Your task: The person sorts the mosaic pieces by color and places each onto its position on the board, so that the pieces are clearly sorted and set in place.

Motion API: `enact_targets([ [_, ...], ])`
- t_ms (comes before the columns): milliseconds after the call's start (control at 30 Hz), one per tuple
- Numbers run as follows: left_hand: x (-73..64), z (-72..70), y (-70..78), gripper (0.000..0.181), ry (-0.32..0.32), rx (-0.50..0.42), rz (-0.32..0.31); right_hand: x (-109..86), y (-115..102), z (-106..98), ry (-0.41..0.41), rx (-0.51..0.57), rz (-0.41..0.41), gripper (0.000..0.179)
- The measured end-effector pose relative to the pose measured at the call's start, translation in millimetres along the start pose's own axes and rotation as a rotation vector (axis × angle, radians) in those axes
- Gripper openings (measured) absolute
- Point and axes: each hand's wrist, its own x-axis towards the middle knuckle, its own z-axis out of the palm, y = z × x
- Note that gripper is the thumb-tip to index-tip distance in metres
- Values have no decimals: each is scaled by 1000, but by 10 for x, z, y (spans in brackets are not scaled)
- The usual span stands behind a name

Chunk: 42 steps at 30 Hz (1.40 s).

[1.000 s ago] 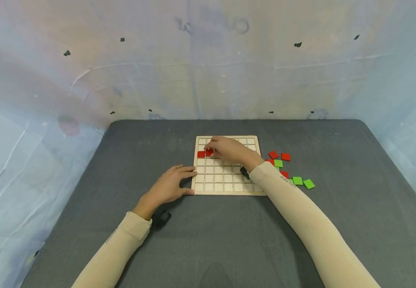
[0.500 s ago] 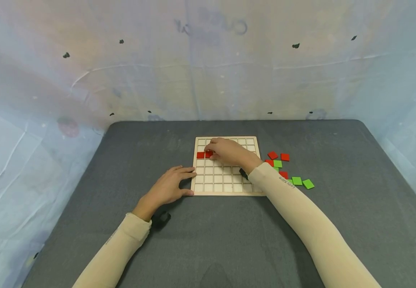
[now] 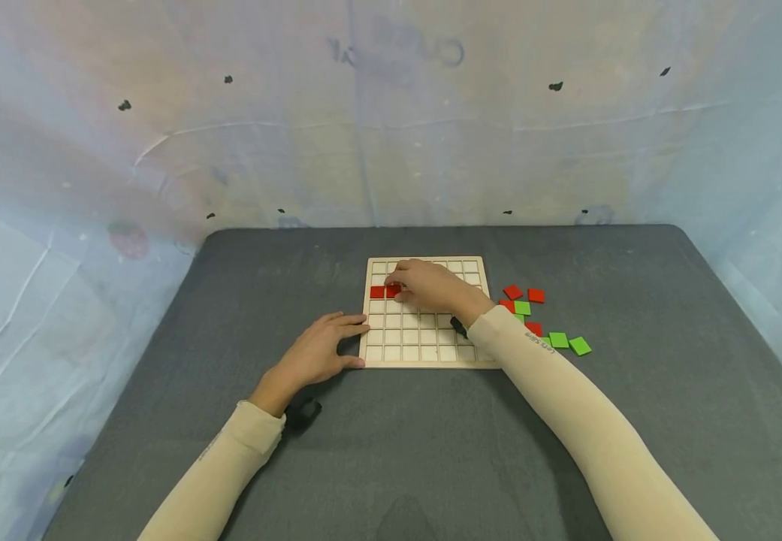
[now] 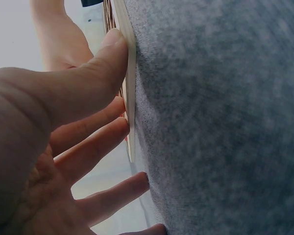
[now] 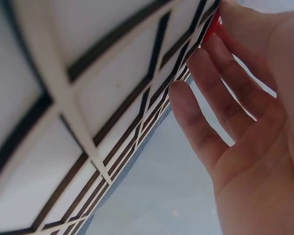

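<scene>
A pale wooden grid board (image 3: 394, 336) lies on the table. In its left column sits one red square tile (image 3: 377, 292). A second red tile (image 3: 393, 291) is in the square to its right, between the thumb and fingers of my right hand (image 3: 427, 285), which pinch it. The right wrist view shows a sliver of this red tile (image 5: 213, 23) by the thumb; the other fingers extend over the grid. My left hand (image 3: 318, 347) has its fingers spread at the board's left edge. In the left wrist view the thumb rests on the board's rim (image 4: 131, 88).
Right of the board lie several loose tiles, among them a red tile (image 3: 535, 295) and a green tile (image 3: 580, 346); my right forearm partly covers this group. The grey table (image 3: 391, 443) ends at a pale hanging sheet (image 3: 391, 135).
The second red tile has settled lower, level with the first one beside it, still at my right fingertips. My left hand has stayed at the board's edge.
</scene>
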Motion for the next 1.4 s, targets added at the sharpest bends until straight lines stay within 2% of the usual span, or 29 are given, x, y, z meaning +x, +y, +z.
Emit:
enact_targets([
  [200, 5, 3, 4, 68, 0, 14, 12, -22, 6, -13, -4, 36, 6, 35],
  [433, 16, 7, 15, 69, -6, 13, -1, -21, 12, -15, -6, 22, 5, 33],
  [833, 10, 9, -3, 68, 5, 6, 20, -26, -1, -28, -17, 30, 1, 36],
  [967, 9, 11, -1, 69, 1, 1, 15, -61, 33, -70, -24, 74, 12, 38],
  [1167, 13, 6, -5, 70, -5, -7, -1, -251, 187, -265, -6, 164, 30, 36],
  [1400, 36, -11, 1, 69, -8, -14, 17, -725, 438, -466, 28, 130, 95, 36],
])
